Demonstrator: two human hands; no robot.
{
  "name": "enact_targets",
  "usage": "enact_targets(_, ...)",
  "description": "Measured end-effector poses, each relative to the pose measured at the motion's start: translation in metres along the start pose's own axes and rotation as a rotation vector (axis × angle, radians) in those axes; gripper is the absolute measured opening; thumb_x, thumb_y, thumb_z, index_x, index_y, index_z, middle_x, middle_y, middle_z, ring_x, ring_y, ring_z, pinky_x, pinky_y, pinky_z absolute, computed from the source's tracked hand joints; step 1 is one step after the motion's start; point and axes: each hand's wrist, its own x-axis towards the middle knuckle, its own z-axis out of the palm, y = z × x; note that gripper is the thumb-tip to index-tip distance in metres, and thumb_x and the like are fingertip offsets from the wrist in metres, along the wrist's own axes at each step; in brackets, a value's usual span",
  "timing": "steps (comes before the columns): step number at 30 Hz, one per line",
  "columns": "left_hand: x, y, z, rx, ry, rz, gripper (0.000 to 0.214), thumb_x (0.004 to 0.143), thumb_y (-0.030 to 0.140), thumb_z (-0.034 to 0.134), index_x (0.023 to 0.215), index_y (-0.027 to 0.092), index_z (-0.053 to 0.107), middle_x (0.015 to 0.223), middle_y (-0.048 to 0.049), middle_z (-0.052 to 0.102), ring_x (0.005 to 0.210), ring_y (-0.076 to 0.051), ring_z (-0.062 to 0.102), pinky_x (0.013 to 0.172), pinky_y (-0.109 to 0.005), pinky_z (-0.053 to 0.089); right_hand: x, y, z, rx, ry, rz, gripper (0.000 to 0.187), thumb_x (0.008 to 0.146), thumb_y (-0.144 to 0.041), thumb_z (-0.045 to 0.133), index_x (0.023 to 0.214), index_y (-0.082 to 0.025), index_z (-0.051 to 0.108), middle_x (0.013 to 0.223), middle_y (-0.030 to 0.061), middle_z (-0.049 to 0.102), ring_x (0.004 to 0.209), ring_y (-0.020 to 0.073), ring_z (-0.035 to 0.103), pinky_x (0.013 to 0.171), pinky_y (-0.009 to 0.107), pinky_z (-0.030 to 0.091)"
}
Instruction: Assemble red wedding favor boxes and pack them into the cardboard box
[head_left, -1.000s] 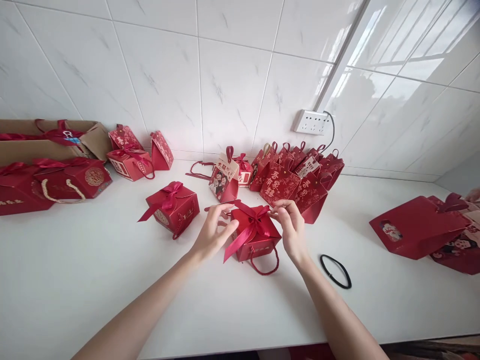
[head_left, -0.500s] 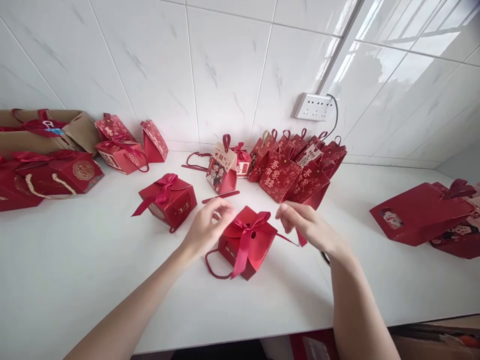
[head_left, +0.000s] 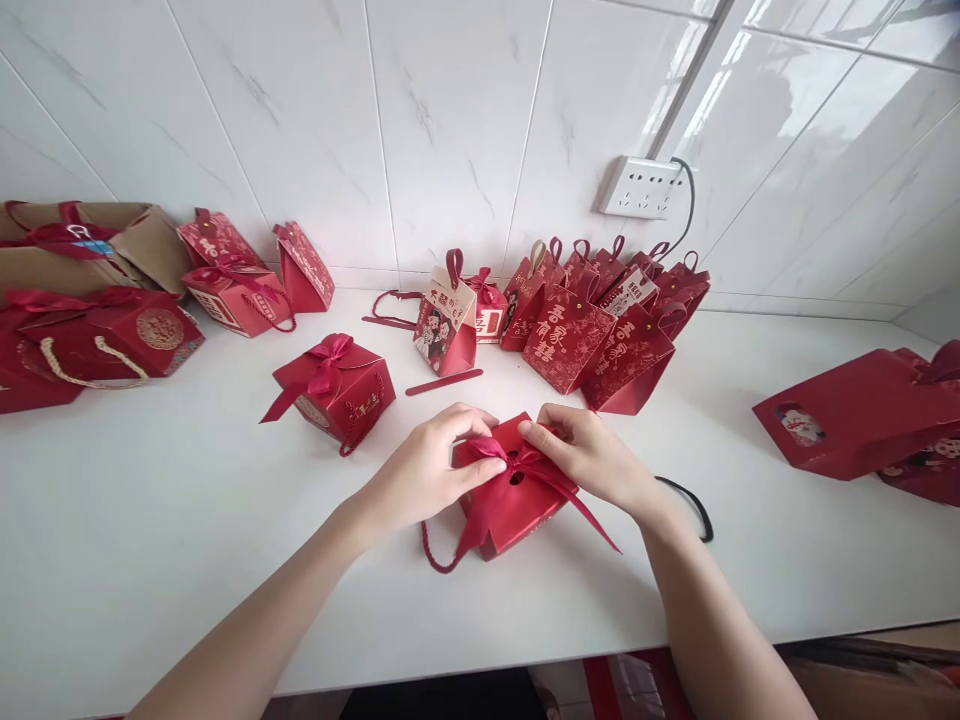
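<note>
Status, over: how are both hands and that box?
Left hand pinching bow; right hand close, grip unclear. Bow sits atop red box. Black band to the right, clear of box.

Pale characters 吾家有囍 stand on a patterned red box (head_left: pixel 568 342) just right of the frame's centre, 吾家 shows on the neighbouring red box (head_left: pixel 628 364), and 大囍 tops the cream-fronted box (head_left: pixel 442 328) left of centre.

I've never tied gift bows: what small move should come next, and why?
Perhaps tease the left loop outward to tidy the bow: the left hand has its thumb there, the right hand is opposite, and the tails splay apart.
</note>
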Motion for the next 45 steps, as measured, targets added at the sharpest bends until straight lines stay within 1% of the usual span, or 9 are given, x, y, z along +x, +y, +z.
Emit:
enact_targets(7,0.001,-0.002,-0.007,0.216,0.309,0.094,0.015,0.076,0.029,0.064,0.069,0.021,0.053,0.096,-0.0034,0.056,0.098,-0.020,0.056,0.089,-0.038,0.049,0.003,0.006,-0.002,0.300,-0.134,0.054,0.034,0.078,-0.049,0.063,0.068,-0.019,0.050,0.058,-0.0029,0.057,0.054,0.0100,0.054,0.051,0.021,0.040)
enact_targets(9,-0.001,0.003,-0.015,0.208,0.252,0.021,0.017,0.076,0.035,0.062,0.070,0.021,0.054,0.087,-0.0020,0.055,0.087,-0.019,0.056,0.080,-0.035,0.049,0.003,0.006,-0.003,0.317,-0.139,0.073,0.035,0.076,-0.048,0.065,0.068,-0.019,0.049,0.057,-0.0030,0.058,0.054,0.0103,0.055,0.051,0.021,0.040)
enact_targets(14,-0.005,0.014,-0.033,-0.004,-0.115,-0.250,0.037,0.084,0.050,0.048,0.062,0.020,0.049,0.058,0.0036,0.045,0.053,-0.011,0.043,0.050,-0.023,0.033,0.002,0.003,-0.004,0.176,-0.240,0.134,0.042,0.082,-0.055,0.055,0.064,-0.017,0.049,0.054,-0.0024,0.056,0.050,0.0092,0.053,0.050,0.021,0.037)
enact_targets(22,-0.001,0.004,-0.042,-0.125,-0.227,-0.371,0.036,0.079,0.048,0.055,0.060,0.019,0.047,0.061,0.0033,0.044,0.057,-0.011,0.042,0.053,-0.023,0.029,0.011,0.011,-0.005,0.513,-0.485,0.077,0.038,0.079,-0.049,0.063,0.063,-0.016,0.053,0.059,-0.0028,0.054,0.055,0.0092,0.051,0.055,0.023,0.040)
enact_targets(28,0.001,0.001,-0.044,-0.166,-0.286,-0.379,0.035,0.079,0.041,0.055,0.057,0.018,0.040,0.058,0.0049,0.035,0.054,-0.009,0.031,0.052,-0.024,0.020,0.020,0.022,-0.003,0.668,-0.527,0.093,0.037,0.075,-0.045,0.069,0.060,-0.016,0.051,0.056,-0.0043,0.047,0.051,0.0072,0.044,0.052,0.023,0.037)
enact_targets(36,0.005,-0.004,-0.040,-0.132,-0.304,-0.372,0.036,0.076,0.036,0.055,0.054,0.018,0.032,0.058,0.0049,0.030,0.056,-0.009,0.028,0.054,-0.026,0.019,0.026,0.035,-0.002,0.671,-0.523,0.081,0.042,0.070,-0.045,0.073,0.056,-0.016,0.046,0.054,-0.0049,0.044,0.051,0.0055,0.040,0.051,0.020,0.032)
enact_targets(39,0.006,-0.004,-0.038,-0.153,-0.246,-0.362,0.038,0.075,0.041,0.056,0.051,0.019,0.036,0.056,0.0044,0.034,0.055,-0.010,0.032,0.054,-0.026,0.023,0.024,0.029,-0.012,0.507,-0.422,0.053,0.045,0.068,-0.056,0.071,0.059,-0.017,0.049,0.057,-0.0032,0.048,0.052,0.0073,0.042,0.051,0.022,0.034)
enact_targets(43,0.005,-0.001,-0.034,-0.083,-0.229,-0.345,0.044,0.073,0.050,0.059,0.050,0.019,0.038,0.054,0.0049,0.035,0.052,-0.009,0.033,0.051,-0.025,0.023,0.010,0.002,-0.009,0.206,0.037,-0.149,0.052,0.068,-0.069,0.064,0.079,-0.018,0.059,0.067,-0.0007,0.053,0.061,0.0120,0.049,0.057,0.026,0.040)
enact_targets(45,0.004,-0.001,-0.033,-0.042,-0.253,-0.345,0.044,0.072,0.051,0.061,0.052,0.019,0.040,0.053,0.0053,0.035,0.051,-0.009,0.033,0.049,-0.024,0.023,-0.001,-0.017,0.005,-0.002,0.133,-0.308,0.048,0.072,-0.065,0.063,0.085,-0.018,0.063,0.076,0.0025,0.058,0.070,0.0147,0.053,0.064,0.028,0.043)
